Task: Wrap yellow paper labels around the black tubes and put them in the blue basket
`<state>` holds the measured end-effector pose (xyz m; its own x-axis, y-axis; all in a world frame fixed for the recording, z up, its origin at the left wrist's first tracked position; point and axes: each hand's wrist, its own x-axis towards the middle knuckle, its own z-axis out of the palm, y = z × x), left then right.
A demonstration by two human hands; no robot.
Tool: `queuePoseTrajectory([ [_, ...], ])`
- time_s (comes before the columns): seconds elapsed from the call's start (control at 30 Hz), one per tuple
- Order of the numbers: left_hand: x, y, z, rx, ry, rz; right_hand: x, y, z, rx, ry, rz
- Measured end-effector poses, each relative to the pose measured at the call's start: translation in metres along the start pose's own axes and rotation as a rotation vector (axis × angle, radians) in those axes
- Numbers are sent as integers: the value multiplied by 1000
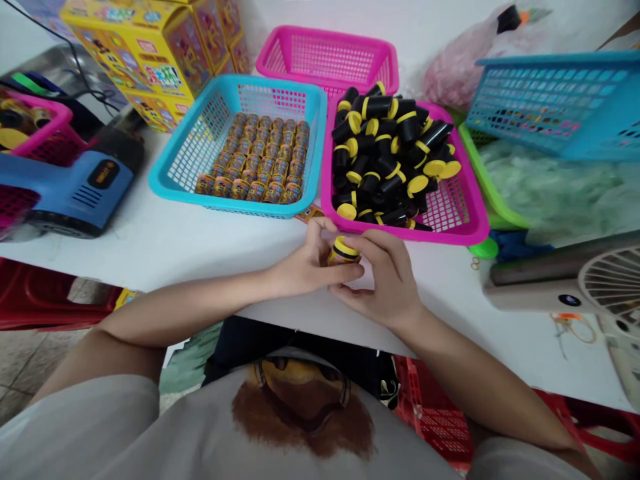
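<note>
Between my hands, near the table's front edge, is a small canister with a yellow cap and a black band. My left hand is wrapped round its lower part, with the thumb across the front. The fingers of my right hand touch its cap and right side. Just beyond, a pink basket holds a heap of black canisters with yellow lids, some of them open. To its left, a blue basket holds rows of small canisters with printed wrapping.
A blue heat gun lies at the left, near stacked yellow boxes. An empty pink basket stands behind. At the right are a blue basket, a green-rimmed container and a fan.
</note>
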<state>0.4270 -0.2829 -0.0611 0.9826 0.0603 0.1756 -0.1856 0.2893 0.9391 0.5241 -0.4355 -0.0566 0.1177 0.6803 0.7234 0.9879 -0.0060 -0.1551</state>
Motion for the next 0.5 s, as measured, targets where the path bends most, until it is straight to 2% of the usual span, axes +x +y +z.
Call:
queuePoseTrajectory([
  [0.07,-2,-2,3,20,-55,-50,0,-1,2,50,-1,2],
  [0.13,-3,-2,4,18,-57,-71,1,-2,4,98,6,-14],
  [0.23,-4,0,3,-10,-56,-46,1,-2,8,133,21,-36],
  [0.4,-7,4,0,-44,-165,-58,3,-5,5,162,84,-97],
  [0.5,-8,6,-2,-45,-238,-12,5,-5,0,213,85,-154],
])
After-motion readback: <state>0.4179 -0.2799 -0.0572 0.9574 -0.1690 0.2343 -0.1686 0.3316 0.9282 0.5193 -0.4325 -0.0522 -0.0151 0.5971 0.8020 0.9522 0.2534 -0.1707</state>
